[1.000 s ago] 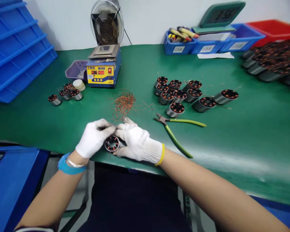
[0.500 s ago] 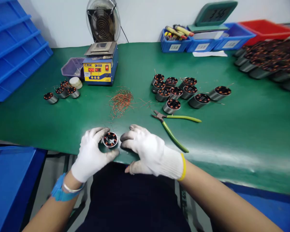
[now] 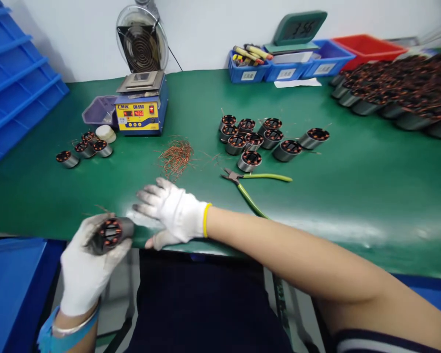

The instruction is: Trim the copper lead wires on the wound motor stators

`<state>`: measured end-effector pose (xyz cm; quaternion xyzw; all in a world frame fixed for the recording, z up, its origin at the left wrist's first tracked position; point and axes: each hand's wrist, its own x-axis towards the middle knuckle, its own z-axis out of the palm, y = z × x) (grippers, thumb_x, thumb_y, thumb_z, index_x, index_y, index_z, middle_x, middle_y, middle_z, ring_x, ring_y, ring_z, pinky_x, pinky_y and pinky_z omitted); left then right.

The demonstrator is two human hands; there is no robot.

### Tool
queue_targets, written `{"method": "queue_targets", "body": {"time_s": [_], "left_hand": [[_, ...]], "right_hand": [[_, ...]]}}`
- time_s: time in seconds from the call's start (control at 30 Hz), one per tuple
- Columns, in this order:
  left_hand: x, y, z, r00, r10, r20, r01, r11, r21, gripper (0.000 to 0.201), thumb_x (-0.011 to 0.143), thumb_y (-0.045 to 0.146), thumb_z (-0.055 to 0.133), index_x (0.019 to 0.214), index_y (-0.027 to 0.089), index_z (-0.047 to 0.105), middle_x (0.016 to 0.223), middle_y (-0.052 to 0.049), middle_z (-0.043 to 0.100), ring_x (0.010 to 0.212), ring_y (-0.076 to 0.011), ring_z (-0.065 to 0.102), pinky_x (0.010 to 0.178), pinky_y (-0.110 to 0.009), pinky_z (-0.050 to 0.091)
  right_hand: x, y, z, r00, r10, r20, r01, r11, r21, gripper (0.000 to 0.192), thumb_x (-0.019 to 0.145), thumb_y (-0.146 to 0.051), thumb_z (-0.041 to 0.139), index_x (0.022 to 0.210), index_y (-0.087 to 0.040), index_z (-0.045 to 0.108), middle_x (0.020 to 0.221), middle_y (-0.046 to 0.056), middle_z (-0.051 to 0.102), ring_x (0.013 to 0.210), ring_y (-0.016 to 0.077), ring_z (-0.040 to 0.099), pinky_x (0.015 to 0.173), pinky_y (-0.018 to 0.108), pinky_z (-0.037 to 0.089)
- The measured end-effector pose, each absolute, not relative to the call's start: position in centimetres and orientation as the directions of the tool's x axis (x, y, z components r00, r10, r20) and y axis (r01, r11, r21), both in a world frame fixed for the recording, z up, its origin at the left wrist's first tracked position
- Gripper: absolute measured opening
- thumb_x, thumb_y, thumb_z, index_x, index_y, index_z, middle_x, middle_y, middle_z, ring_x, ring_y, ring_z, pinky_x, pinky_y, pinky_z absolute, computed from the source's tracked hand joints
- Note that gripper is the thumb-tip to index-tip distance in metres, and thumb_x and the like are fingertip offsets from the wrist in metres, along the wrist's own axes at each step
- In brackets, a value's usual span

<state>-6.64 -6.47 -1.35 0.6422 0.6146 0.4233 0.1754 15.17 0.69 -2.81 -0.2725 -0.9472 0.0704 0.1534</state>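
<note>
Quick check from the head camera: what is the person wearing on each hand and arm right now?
Both hands wear white knitted gloves with greyed, soiled fingers. The right hand's glove ends in a yellow cuff; that forearm is bare up to a dark, striped short sleeve. The left hand's wrist carries a blue band and a thin silver bangle.

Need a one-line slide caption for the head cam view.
Gloved left hand holds a wound stator off the bench edge; right hand rests open on the green mat near cutters.
</note>
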Motion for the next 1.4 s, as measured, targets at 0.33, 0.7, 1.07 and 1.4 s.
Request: {"method": "queue_targets", "body": {"time_s": [0.33, 0.7, 1.07, 1.4], "left_hand": [[-2.7, -2.3, -0.3, 0.412, 0.909, 0.065, 0.674, -0.351, 0.650, 0.068, 0.062, 0.040, 0.080, 0.123, 0.017, 0.063, 0.123, -0.014, 0.066, 0.116, -0.0358, 0.060, 0.103, -0.053, 0.047], [-1.3, 1.4, -0.2, 0.519, 0.825, -0.224, 0.025, 0.248, 0.968, 0.079, 0.078, 0.034, 0.072, 0.146, 0.011, 0.039, 0.132, -0.026, 0.060, 0.123, -0.0377, 0.059, 0.100, -0.052, 0.049], [-0.9, 0.8, -1.1, 0.507, 0.846, -0.165, -0.066, 0.229, 0.971, 0.060, 0.083, 0.030, 0.066, 0.137, 0.010, 0.050, 0.114, -0.023, 0.071, 0.103, -0.0316, 0.071, 0.090, -0.047, 0.053], [-0.4, 0.6, -1.6, 0.506, 0.854, -0.121, -0.078, 0.186, 0.979, 0.060, 0.086, 0.029, 0.062, 0.141, 0.013, 0.045, 0.115, -0.022, 0.071, 0.095, -0.0278, 0.073, 0.086, -0.044, 0.056]], "right_hand": [[27.9, -3.2, 0.6, -0.393, 0.844, 0.365, 0.852, 0.484, -0.201, 0.072, 0.085, -0.058, 0.057, 0.138, -0.010, 0.049, 0.140, 0.019, 0.052, 0.129, 0.0352, 0.048, 0.106, 0.051, 0.041], [31.9, -9.4, -2.9, -0.266, 0.935, 0.235, 0.949, 0.297, -0.108, 0.061, 0.087, -0.050, 0.054, 0.133, -0.010, 0.048, 0.130, 0.022, 0.055, 0.122, 0.0359, 0.053, 0.098, 0.051, 0.048], [32.4, -6.6, 0.5, -0.116, 0.992, -0.050, 0.982, 0.122, 0.143, 0.071, 0.080, -0.044, 0.058, 0.143, -0.016, 0.042, 0.129, 0.019, 0.056, 0.106, 0.0353, 0.060, 0.072, 0.043, 0.053], [29.7, -4.7, -1.0, -0.176, 0.974, 0.143, 0.978, 0.157, 0.136, 0.054, 0.084, -0.022, 0.045, 0.135, -0.005, 0.043, 0.121, 0.024, 0.057, 0.109, 0.0376, 0.056, 0.084, 0.049, 0.051]]}}
